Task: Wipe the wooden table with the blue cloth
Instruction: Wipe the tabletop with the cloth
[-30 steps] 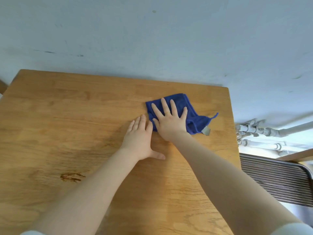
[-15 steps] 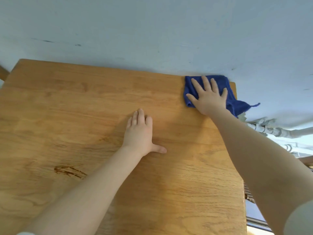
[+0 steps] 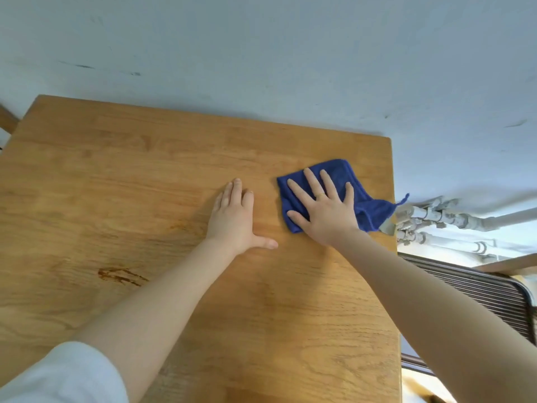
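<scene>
Your right hand lies flat, fingers spread, pressing the blue cloth onto the wooden bench near its right edge. Your left hand rests open on bare wood just beside it. Open room lies leftward; the brown stain sits well apart, near-left.

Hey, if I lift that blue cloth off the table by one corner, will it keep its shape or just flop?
Probably flop: the blue cloth lies folded and rumpled under the right hand, and its edge droops over the rim of the wooden table. It looks thin, so likely light. Pushed flat-handed, it should slide rather than roll, though loose folds may bunch up.
</scene>
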The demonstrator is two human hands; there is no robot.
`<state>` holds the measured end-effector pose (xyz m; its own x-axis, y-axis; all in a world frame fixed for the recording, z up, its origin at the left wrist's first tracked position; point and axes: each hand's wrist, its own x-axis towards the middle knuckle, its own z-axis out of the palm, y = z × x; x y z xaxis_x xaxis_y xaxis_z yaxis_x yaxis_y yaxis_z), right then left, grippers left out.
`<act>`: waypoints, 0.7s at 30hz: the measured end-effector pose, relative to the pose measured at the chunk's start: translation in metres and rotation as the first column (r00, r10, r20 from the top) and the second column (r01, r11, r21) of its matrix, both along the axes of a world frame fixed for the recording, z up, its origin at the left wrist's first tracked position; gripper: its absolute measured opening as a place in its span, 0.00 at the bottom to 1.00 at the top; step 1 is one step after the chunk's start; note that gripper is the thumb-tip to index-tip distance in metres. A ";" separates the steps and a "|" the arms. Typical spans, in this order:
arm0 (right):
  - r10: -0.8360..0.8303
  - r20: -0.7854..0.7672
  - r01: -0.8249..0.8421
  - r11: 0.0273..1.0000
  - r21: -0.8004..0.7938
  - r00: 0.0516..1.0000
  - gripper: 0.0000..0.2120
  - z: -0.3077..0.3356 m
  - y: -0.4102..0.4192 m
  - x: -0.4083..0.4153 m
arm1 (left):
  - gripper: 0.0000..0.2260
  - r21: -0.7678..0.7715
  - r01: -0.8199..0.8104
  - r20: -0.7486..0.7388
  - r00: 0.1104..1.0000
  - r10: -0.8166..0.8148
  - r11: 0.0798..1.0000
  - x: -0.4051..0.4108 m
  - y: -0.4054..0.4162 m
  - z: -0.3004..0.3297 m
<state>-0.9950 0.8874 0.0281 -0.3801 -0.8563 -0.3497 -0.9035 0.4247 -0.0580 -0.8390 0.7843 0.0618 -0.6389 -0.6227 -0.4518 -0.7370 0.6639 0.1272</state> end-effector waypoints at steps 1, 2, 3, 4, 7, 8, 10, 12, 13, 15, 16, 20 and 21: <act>0.004 0.008 -0.004 1.000 -0.003 1.000 0.29 0.000 -0.002 -0.008 | 0.55 -0.005 0.001 0.002 1.000 -0.001 1.000 -0.001 0.000 0.000; -0.002 0.010 0.002 1.000 -0.007 1.000 0.29 -0.001 -0.005 -0.019 | 0.56 -0.011 0.003 0.004 1.000 -0.003 1.000 -0.001 -0.001 0.000; -0.021 0.007 0.021 1.000 -0.014 1.000 0.29 -0.002 -0.008 -0.032 | 0.56 -0.011 0.004 0.007 1.000 -0.004 1.000 -0.001 -0.001 -0.001; -0.053 0.002 0.053 0.998 -0.023 0.999 0.30 -0.003 -0.010 -0.045 | 0.56 -0.006 0.005 0.008 1.000 -0.005 1.000 -0.001 -0.001 -0.003; -0.143 -0.036 0.141 0.989 -0.040 0.989 0.29 -0.006 -0.006 -0.087 | 0.56 0.007 -0.003 -0.001 1.000 0.003 1.000 0.002 -0.002 -0.008; -0.174 -0.031 0.172 0.984 -0.046 0.984 0.29 -0.006 -0.003 -0.101 | 0.56 0.008 -0.003 -0.003 1.000 0.003 1.000 0.002 -0.003 -0.009; -0.227 -0.002 0.226 0.972 -0.063 0.974 0.30 -0.005 0.002 -0.120 | 0.56 0.014 -0.009 -0.005 1.000 0.010 1.000 0.000 -0.003 -0.009; -0.233 -0.008 0.232 0.971 -0.053 0.972 0.29 -0.007 0.003 -0.124 | 0.57 0.018 -0.025 -0.011 1.000 0.026 1.000 0.000 -0.002 -0.009; -0.230 -0.019 0.229 0.973 -0.042 0.973 0.29 -0.007 0.004 -0.121 | 0.57 0.018 -0.026 -0.010 1.000 0.026 1.000 0.000 -0.002 -0.008; -0.202 -0.040 0.201 0.979 -0.033 0.979 0.28 -0.005 0.007 -0.107 | 0.56 0.011 -0.025 -0.006 1.000 0.025 1.000 0.000 -0.001 -0.007; -0.168 -0.042 0.167 0.985 -0.034 0.985 0.28 -0.004 0.010 -0.098 | 0.56 0.011 -0.026 -0.002 1.000 0.026 1.000 0.000 0.000 -0.007; 0.010 -0.024 -0.010 1.000 -0.015 1.000 0.28 0.001 0.034 -0.045 | 0.56 0.018 -0.037 -0.007 0.999 0.037 0.999 0.000 0.001 -0.003; 0.063 -0.014 -0.063 0.998 -0.010 0.998 0.29 0.003 0.041 -0.029 | 0.56 0.015 -0.042 -0.014 0.999 0.042 0.999 0.000 0.001 -0.003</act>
<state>-1.0235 0.9287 0.0308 -0.3302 -0.8822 -0.3357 -0.9290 0.3667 -0.0499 -0.8388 0.7854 0.0589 -0.6187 -0.6424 -0.4522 -0.7622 0.6304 0.1472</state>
